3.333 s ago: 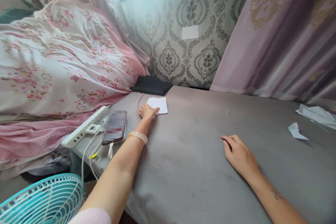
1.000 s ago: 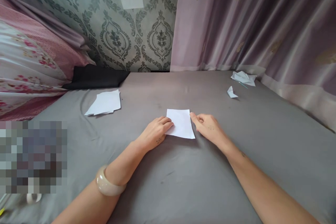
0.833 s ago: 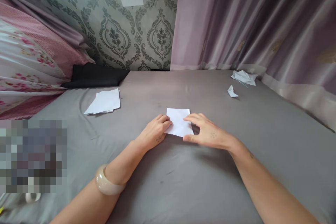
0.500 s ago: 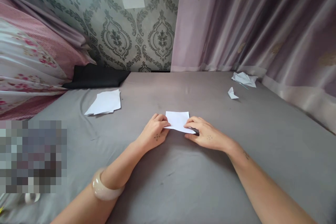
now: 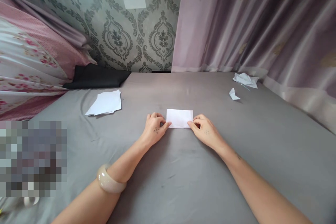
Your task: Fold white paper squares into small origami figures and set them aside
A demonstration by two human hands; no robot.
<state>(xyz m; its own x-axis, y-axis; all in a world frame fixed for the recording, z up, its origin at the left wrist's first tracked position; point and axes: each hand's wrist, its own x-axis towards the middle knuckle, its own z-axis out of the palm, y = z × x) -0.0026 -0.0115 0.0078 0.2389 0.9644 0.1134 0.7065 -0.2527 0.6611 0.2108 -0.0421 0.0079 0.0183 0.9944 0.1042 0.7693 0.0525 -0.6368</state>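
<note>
A small white sheet of paper point(image 5: 179, 118), now a neat rectangle, is held between my two hands over the grey cloth point(image 5: 173, 168). My left hand point(image 5: 156, 127) pinches its near left corner, thumb on top and fingers curled behind. At the opposite end, my right hand point(image 5: 206, 129) grips the near right corner in the same way, between thumb and fingers. A pale bangle point(image 5: 110, 181) circles my left forearm. The underside of the paper is hidden.
To the left lies a stack of white paper point(image 5: 106, 102), with a folded black cloth point(image 5: 97, 76) behind it. A folded paper piece point(image 5: 233, 94) and a heap of folded papers point(image 5: 245, 79) rest at the far right. Curtains point(image 5: 223, 24) hang beyond.
The paper's near edge, bent and slanting before, now lies straight along the fold. My right hand has shifted from the front edge to the right corner; both hands now sit at the ends.
</note>
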